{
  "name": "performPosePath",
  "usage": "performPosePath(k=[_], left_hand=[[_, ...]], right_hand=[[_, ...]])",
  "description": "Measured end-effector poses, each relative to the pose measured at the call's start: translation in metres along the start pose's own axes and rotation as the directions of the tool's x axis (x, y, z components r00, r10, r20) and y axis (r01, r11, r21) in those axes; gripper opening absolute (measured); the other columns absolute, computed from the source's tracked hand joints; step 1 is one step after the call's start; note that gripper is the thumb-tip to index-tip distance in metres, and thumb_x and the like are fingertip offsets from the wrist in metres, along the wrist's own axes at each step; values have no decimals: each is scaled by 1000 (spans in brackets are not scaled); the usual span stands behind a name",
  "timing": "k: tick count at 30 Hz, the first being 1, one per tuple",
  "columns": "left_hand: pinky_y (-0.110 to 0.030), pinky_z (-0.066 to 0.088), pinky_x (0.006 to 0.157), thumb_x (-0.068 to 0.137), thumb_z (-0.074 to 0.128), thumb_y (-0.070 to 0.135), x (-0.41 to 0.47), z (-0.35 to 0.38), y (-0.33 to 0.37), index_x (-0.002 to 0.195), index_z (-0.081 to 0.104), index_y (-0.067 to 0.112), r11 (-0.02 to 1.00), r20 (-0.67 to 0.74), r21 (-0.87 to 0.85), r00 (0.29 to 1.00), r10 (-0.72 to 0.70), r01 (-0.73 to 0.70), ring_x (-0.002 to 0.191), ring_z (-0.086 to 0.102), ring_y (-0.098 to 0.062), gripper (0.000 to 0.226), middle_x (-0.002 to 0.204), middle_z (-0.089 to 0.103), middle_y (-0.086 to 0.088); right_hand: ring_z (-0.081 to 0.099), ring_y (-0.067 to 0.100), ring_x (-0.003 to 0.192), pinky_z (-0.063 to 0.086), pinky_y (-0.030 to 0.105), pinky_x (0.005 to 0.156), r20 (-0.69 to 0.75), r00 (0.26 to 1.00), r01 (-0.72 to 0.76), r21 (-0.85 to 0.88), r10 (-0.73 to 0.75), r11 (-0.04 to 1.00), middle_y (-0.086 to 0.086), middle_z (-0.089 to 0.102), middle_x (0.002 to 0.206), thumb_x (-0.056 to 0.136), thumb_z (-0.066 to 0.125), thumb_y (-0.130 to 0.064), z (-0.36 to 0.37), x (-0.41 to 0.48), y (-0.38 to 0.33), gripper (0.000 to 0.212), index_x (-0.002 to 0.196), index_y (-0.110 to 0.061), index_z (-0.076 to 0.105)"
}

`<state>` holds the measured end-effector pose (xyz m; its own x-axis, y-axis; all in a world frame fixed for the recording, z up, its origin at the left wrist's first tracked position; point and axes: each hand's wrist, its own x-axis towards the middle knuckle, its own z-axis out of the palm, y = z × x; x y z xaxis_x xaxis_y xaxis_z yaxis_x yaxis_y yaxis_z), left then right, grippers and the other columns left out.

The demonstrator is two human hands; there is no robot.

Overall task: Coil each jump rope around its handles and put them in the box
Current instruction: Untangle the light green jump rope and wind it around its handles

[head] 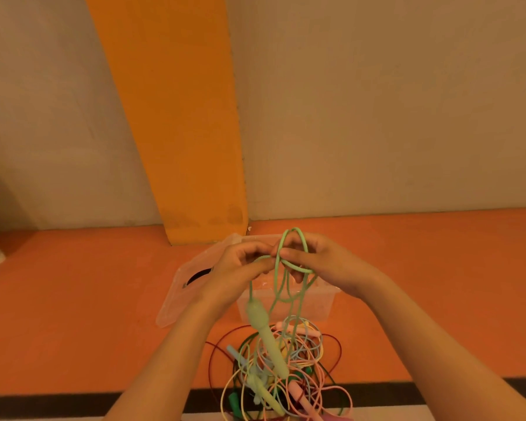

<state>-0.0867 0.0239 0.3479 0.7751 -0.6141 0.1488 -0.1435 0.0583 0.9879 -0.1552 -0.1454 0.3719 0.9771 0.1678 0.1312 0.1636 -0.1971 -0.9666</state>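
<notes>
Green rope (257, 312) pinched by L grip (240, 262) & R grip (322, 259), clear box (319, 305) behind, contents unclear

Mint-green rope (289, 287) and handle (266, 335), a pink, blue, yellow, maroon tangle (289, 372), clear box (286, 305), orange floor (73, 299)

Left forearm (170, 360) is bare, and the right forearm (422, 338) is bare too. Left hand (240, 264) and right hand (327, 262) are bare as well.

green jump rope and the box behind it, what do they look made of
The green jump rope looks like soft plastic or rubber, matte; its cord bends into smooth loops. The box seems clear, slightly frosted plastic; the orange floor shows through its wall.
</notes>
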Motion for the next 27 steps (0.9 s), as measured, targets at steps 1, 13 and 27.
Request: performPosePath(k=[1, 13, 27], left_hand=[[-23, 39, 65, 65, 75, 20, 0, 1, 1, 73, 75, 24, 999, 3, -32, 1000, -18, 18, 68, 50, -14, 9, 74, 59, -4], [-16, 45, 60, 67, 66, -8, -3, 12, 4, 82, 41, 10, 996, -17, -80, 999, 35, -37, 66, 60, -3, 35, 70, 64, 14], [-12, 38, 73, 84, 69, 5, -1, 18, -3, 83, 57, 29, 794, -192, 551, 887, 420, -257, 80, 50, -3, 27, 90, 53, 11]], right_hand=[[51, 14, 57, 45, 23, 59, -4, 1000, 1, 9, 0, 1000, 0, 55, 65, 94, 56, -16, 1, 1, 1, 13, 96, -6, 63], [62, 16, 68, 51, 30, 63, -152, 988, -3, 90, 16, 996, 8, 63, 78, 94, 56, -14, 6, 5, 3, 9, 89, -11, 63], [62, 10, 62, 51, 24, 64, -234, 971, -24, 145, 58, 989, 6, 67, 73, 94, 55, -7, -1, -1, 5, 17, 79, -6, 62]])
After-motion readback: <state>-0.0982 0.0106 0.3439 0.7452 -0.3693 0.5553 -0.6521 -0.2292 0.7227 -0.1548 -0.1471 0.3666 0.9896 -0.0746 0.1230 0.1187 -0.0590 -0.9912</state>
